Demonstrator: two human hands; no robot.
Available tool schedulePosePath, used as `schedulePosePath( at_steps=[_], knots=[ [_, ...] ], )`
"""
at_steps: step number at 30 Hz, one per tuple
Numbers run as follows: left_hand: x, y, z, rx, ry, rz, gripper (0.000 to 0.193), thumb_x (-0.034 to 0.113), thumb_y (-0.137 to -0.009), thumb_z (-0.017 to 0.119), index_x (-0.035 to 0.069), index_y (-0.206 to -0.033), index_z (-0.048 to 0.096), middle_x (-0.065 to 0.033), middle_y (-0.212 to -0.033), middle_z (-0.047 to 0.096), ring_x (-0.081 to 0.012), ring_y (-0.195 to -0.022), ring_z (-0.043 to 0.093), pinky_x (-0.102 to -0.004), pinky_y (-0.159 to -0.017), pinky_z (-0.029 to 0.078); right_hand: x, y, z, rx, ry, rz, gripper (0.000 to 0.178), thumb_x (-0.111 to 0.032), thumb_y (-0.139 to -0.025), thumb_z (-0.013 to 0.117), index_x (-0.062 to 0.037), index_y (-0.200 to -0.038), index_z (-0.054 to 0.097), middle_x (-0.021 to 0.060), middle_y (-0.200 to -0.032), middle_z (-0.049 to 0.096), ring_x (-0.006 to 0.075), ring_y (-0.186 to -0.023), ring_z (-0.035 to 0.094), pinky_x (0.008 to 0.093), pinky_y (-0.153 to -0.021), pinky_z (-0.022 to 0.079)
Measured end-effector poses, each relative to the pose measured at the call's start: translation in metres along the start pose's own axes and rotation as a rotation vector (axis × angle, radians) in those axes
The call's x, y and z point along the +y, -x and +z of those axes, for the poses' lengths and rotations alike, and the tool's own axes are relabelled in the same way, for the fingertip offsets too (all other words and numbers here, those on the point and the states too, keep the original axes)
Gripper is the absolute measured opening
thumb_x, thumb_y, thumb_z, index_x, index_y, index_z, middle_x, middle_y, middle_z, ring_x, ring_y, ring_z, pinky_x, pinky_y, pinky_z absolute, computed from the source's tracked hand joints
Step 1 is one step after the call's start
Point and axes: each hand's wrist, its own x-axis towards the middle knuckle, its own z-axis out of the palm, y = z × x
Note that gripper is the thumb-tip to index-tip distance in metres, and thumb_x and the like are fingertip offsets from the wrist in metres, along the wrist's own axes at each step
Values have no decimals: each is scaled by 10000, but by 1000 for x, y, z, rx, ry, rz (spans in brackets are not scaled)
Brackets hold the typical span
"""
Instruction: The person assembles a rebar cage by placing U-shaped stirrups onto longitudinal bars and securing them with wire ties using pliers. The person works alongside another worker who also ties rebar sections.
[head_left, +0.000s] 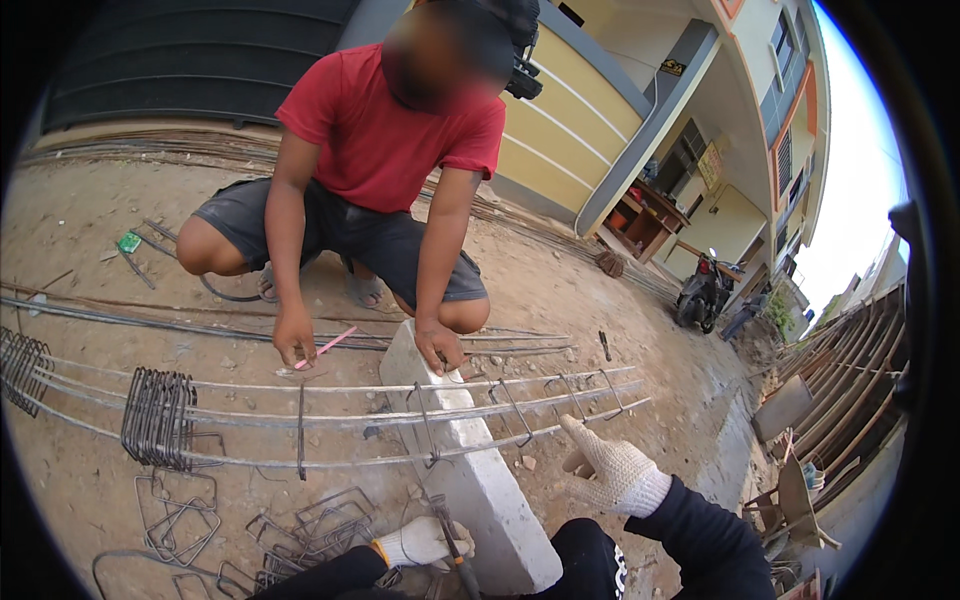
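Left hand (411, 544): your grip clasps the tool (450, 533)
Right hand (615, 476): your grip spreads open
Stirrups (301, 430): square them (some look slanted)

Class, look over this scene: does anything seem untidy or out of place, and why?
Yes: loose metal loops lie tangled left of the concrete block, unlike the neat bunch on the rods. A green scrap litters the ground.

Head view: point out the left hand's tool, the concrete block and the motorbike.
Tool (451, 536): head view, on the middle of its shaft.
Concrete block (490, 507): head view, on its bare, pale surface.
Motorbike (702, 293): head view, on its rear.
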Motion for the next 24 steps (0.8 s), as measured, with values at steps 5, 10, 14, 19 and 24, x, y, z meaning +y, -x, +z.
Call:
schedulePosePath(
  at_steps=[5, 10, 14, 19, 24],
  knots=[
    [1, -8, 3, -61, 128, 44, 236, 243, -943, 622, 26, -964, 713, -46, -929, 719, -150, -891, 661, -290, -837, 516, 20, -23, -60, 236, 176, -35, 747, -131, -882, 597, -158, -1544, 253, 169, -989, 699, 309, -832, 699, 382, -770, 550],
    [3, -12, 6, -23, 98, -28, 222, 220, -937, 628, 14, -972, 703, -62, -930, 725, -148, -901, 667, -295, -838, 519, 68, -45, -131, 438, 351, 67, 741, -183, -890, 567, -161, -1549, 230, 207, -1003, 690, 357, -852, 692, 425, -786, 539],
    [8, -3, 8, 31, 204, -61, 200, 193, -927, 640, 17, -987, 713, -59, -950, 725, -131, -863, 658, -281, -775, 538, 155, -18, -194, 544, 481, 732, 714, -209, -875, 572, -37, -1492, 257, 243, -1096, 677, 356, -1011, 675, 429, -834, 537],
    [16, -5, 3, 133, 302, -223, 135, 105, -922, 644, -10, -989, 666, -118, -959, 718, -163, -869, 691, -288, -617, 611, 205, 61, -187, 479, 553, 1087, 517, -247, -879, 589, 58, -1287, 498, 247, -1072, 683, 337, -1016, 680, 455, -858, 544],
    [18, -13, 5, 142, 328, -214, 154, 109, -934, 631, -31, -995, 639, -137, -968, 707, -177, -862, 689, -302, -638, 626, 100, 46, -25, 353, 281, 299, 466, -304, -907, 653, -32, -1279, 583, 144, -810, 708, 251, -742, 714, 349, -683, 555]
  ],
)
